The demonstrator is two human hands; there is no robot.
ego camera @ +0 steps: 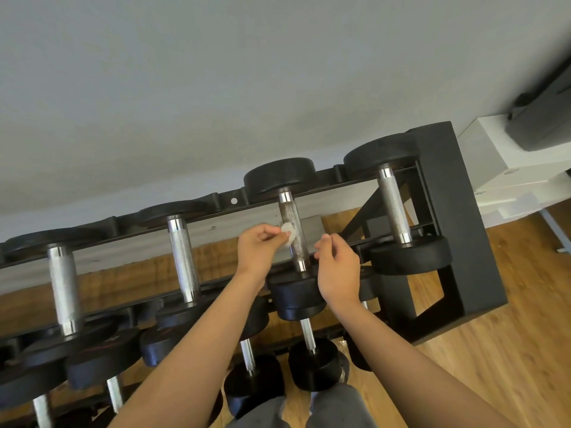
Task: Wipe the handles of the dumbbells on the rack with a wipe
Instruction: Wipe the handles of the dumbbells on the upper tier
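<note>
Your left hand (261, 250) and right hand (338, 273) are bare, as are both forearms (197, 350) throughout. Lower down you wear grey trousers (335, 406), softly creased.

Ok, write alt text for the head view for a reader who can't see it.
A left hand pinches a white wipe against the handle of a dumbbell on a black rack. The right hand hovers beside it, holding nothing. More dumbbells sit either side and below.
</note>
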